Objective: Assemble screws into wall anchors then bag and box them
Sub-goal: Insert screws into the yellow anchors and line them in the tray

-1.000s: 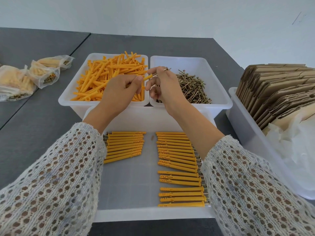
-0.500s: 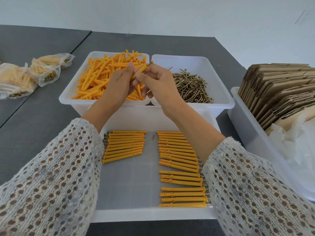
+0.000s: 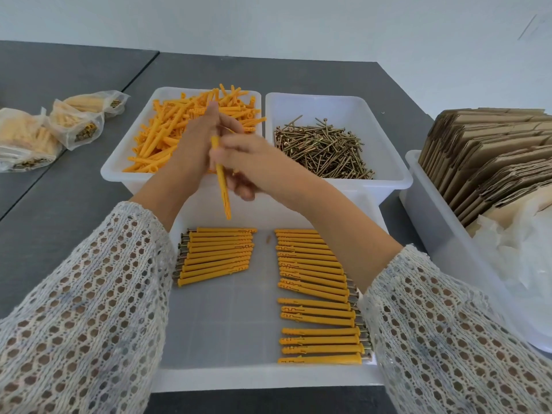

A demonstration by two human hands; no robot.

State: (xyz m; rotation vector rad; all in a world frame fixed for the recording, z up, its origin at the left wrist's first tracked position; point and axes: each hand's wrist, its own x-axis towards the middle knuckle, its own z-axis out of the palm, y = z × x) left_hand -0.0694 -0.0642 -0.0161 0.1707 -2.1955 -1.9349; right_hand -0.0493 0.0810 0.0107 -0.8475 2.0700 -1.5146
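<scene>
**Anchor held upright between two hands above the sorting tray**

I see the right hand (image 3: 254,165) pinching an orange wall anchor (image 3: 222,177), its tip pointing down toward me, while the left hand (image 3: 194,144) stands just beside it with fingers extended, touching the anchor's upper end. Just beyond the left hand sits a bin of loose anchors (image 3: 167,135); beyond the right, a bin of brass screws (image 3: 322,147). Below both wrists, two rows of assembled anchors (image 3: 313,294) lie in a white tray (image 3: 227,375). Bagged sets (image 3: 74,121) rest well left of the left hand.
</scene>
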